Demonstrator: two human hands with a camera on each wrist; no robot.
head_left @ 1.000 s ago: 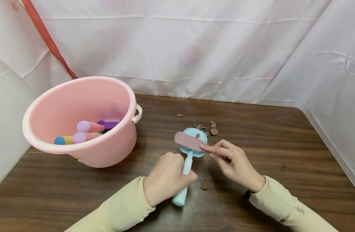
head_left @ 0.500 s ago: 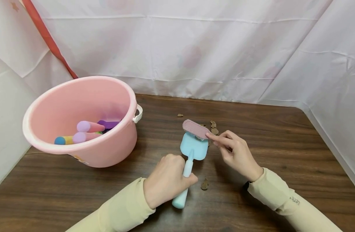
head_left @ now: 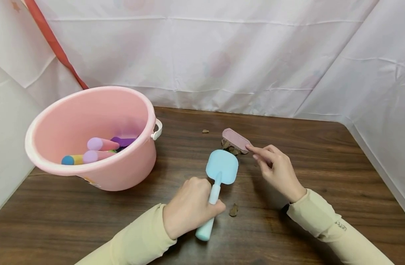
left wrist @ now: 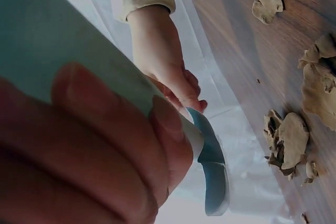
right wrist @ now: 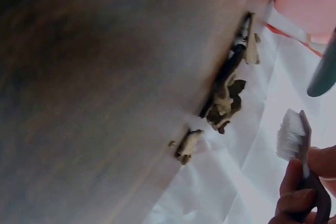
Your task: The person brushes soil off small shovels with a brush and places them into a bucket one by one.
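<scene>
My left hand [head_left: 190,208] grips the handle of a small light-blue shovel [head_left: 222,166]. In the head view its blade shows a smooth, bare face. Curled fingers [left wrist: 115,129] wrap the handle in the left wrist view. Thumb and fingers of my right hand [head_left: 280,171] pinch a pink brush [head_left: 236,140], held beyond the blade and to its right. White bristles [right wrist: 290,135] show in the right wrist view. Brown crumbly clumps [head_left: 234,150] lie on the table, partly hidden under the brush in the head view. Another brown piece [head_left: 233,210] lies right of the shovel handle.
A pink bucket [head_left: 132,176] stands at the left, with several colourful-handled things [head_left: 101,144] inside. One small brown bit [head_left: 205,131] lies toward the back of the wooden table [head_left: 321,158]. White curtains [head_left: 222,55] enclose the table's back and sides.
My right hand has moved the brush off the shovel blade, away and to the right, over the clumps. The blade has turned and now shows a bare face. My left hand stays nearly in place.
</scene>
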